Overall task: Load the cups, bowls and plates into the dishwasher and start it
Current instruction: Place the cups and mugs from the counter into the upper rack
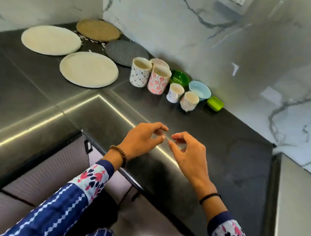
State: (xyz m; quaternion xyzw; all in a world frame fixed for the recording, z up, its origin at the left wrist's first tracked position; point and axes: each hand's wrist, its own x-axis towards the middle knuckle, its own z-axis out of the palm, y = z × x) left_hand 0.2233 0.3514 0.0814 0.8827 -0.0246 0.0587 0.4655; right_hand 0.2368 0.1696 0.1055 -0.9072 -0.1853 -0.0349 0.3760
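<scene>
The crockery to be loaded stands on the dark stone countertop (34, 91), none of it in hand. Cups: a tall blue-patterned white cup (140, 74) stands touching a tall pink-flowered white cup (159, 80), with a third tall pale cup (159, 62) just behind and two small white cups (175, 92) (189, 100) to their right. Bowls: a glossy green bowl (179, 77) and a light blue bowl (199, 90) sit near the white marble wall (182, 31), with a small lime-green rectangular dish (215, 103) ending the row. Plates: two round cream plates (89, 69) (51, 40) lie flat to the left. A round tan woven disc (98, 29) and a round grey disc (126, 52) lie in the corner; whether these are plates or mats cannot be told. The dishwasher is not in view. The left hand (141, 142) and the right hand (187, 152) hover over the near edge of the counter, well apart from the crockery, fingers loosely curled, fingertips close to one another, gripping nothing. Judgement: loading is not yet begun. Risks noted: the cups stand tightly grouped, so a reach for one may knock its neighbour over or into the bowls. The cream plates lie flat on a smooth surface, so fingers may fail to get under the rim and push a plate along instead. Glazed ware may slip from a one-handed hold, and carrying several pieces at once invites a drop. Loading the two corner discs unchecked may put mats in the machine.
</scene>
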